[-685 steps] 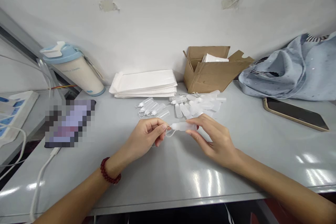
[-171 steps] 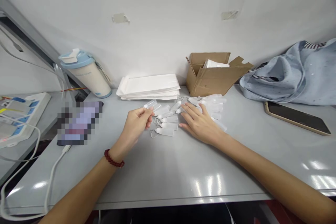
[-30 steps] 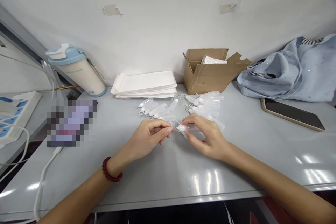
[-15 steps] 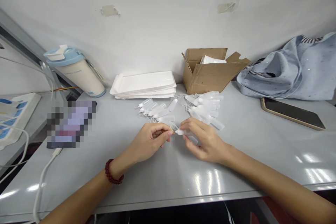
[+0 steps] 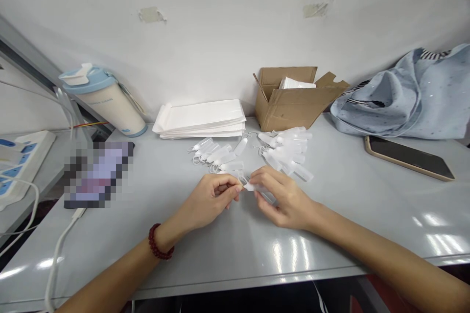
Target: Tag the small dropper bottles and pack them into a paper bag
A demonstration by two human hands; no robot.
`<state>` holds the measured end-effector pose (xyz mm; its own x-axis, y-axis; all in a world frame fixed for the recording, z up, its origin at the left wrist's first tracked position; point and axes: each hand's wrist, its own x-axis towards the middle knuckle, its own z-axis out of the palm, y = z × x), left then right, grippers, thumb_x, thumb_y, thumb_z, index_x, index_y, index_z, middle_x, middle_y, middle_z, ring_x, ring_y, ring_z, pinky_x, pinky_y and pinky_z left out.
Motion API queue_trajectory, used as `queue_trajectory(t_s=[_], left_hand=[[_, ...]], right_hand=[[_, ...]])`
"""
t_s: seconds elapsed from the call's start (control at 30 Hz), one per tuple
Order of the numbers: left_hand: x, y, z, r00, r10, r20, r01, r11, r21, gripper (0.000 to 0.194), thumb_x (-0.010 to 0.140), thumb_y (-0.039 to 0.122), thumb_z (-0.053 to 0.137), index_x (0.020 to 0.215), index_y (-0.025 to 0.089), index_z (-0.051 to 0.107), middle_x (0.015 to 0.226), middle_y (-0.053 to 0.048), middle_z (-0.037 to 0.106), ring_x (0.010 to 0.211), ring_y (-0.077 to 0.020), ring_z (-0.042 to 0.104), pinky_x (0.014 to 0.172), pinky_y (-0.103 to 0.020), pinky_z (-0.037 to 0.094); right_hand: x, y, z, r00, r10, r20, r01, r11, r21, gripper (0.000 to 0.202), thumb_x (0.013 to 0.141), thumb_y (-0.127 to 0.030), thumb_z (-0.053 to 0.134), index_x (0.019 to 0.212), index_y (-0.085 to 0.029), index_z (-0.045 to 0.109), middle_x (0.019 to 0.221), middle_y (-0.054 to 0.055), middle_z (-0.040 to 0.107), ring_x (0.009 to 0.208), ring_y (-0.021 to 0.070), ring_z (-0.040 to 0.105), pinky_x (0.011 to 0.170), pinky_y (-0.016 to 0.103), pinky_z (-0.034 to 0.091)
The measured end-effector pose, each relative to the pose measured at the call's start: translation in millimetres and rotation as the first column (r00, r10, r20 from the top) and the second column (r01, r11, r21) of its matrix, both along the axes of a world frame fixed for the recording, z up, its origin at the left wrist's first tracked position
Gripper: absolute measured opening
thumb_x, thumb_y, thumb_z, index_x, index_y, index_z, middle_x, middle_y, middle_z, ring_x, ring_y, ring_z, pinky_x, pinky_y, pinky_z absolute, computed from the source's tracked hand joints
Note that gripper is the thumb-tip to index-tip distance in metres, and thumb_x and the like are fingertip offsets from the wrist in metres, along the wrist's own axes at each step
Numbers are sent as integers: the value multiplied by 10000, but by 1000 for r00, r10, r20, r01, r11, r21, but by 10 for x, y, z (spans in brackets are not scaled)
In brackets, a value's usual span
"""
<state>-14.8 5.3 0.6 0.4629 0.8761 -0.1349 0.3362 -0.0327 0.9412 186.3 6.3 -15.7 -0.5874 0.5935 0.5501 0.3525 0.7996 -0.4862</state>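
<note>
My right hand (image 5: 284, 198) grips a small translucent squeeze bottle (image 5: 250, 187) with a white pointed tip, its body lying under the fingers. The tip points left. My left hand (image 5: 216, 198) is pinched closed right at that tip; what sits between thumb and finger is too small to make out. A thin white string (image 5: 242, 177) loops just above the tip. Beyond the hands, similar bottles with strings lie in two groups: a left group (image 5: 220, 154) in a slanting row and a right pile (image 5: 290, 149).
Behind the bottles are a stack of white envelopes (image 5: 201, 115) and an open cardboard box (image 5: 290, 107). A tumbler (image 5: 110, 102) and a blurred-out phone (image 5: 101, 173) are left; a dark phone (image 5: 409, 156) and blue cloth bag (image 5: 411, 98) are right. A power strip (image 5: 24, 166) lies far left.
Both hands stay nearly where they were. The right fingers have shifted slightly on the bottle, and its tip sits a touch closer to the left fingertips. The view has moved slightly.
</note>
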Motion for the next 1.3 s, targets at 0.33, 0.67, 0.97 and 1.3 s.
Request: queue_trajectory(t_s=[0.33,0.67,0.97,1.3], left_hand=[[-18,31,103,997,63,-34,-61,997,54,288,872,361,488,713,157,614,673,1,591,543,-93,501,548,-214,426],[-15,29,39,998,55,8,-55,998,21,244,871,341,514,754,154,618,662,19,573,539,-79,498,543,-205,408],[-6,5,1,996,12,86,-12,1000,-6,270,877,330,509,698,141,580,635,23,531,519,-70,459,528,-206,376],[19,-29,-4,998,42,46,-45,997,61,230,871,286,500,713,141,585,639,25,534,529,-69,464,532,-191,402]], right_hand=[[46,43,71,999,-39,-26,40,999,15,208,826,-111,461,1018,-182,499,889,83,605,808,187,593,658,325,523],[32,30,56,998,-60,-21,60,998,-10,194,823,-112,470,1006,-164,511,872,88,618,774,179,597,635,310,521],[24,-4,62,998,-48,-46,45,997,-62,202,812,-102,468,997,-167,517,866,81,620,762,174,607,626,297,513],[14,-23,66,994,-100,-38,90,972,-215,172,806,-131,490,970,-155,539,842,70,634,730,166,611,620,295,503]])
